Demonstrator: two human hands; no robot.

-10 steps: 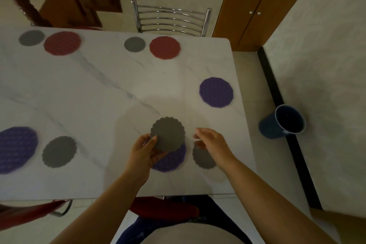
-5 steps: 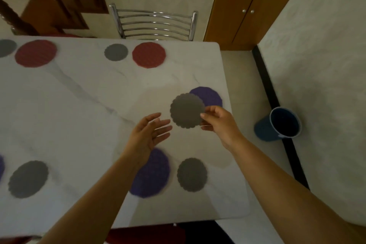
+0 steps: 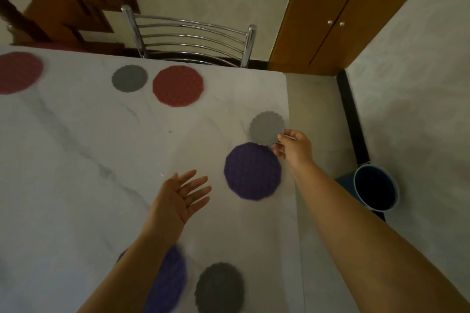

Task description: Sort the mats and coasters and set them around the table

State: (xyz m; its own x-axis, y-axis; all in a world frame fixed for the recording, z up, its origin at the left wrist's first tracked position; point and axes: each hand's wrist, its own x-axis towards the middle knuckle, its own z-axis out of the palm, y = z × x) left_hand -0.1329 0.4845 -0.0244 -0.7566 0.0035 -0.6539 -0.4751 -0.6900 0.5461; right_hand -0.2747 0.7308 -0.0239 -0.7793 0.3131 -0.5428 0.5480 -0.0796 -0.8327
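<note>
My right hand pinches the edge of a grey scalloped coaster near the right edge of the white marble table, just beyond a purple mat. Whether the coaster touches the table I cannot tell. My left hand hovers palm up over the table's middle, fingers spread, holding nothing. Near me lie another purple mat, partly under my left forearm, and a dark grey coaster. At the far edge sit a grey coaster beside a red mat, and a second red mat at the left.
A chrome-backed chair stands at the table's far side. A wooden cabinet fills the corner behind. A blue bucket stands on the floor to the table's right, close to my right forearm.
My right hand carried the grey coaster further away and to the right, past the purple mat. My left hand stayed open over the middle. The camera tilted forward.
</note>
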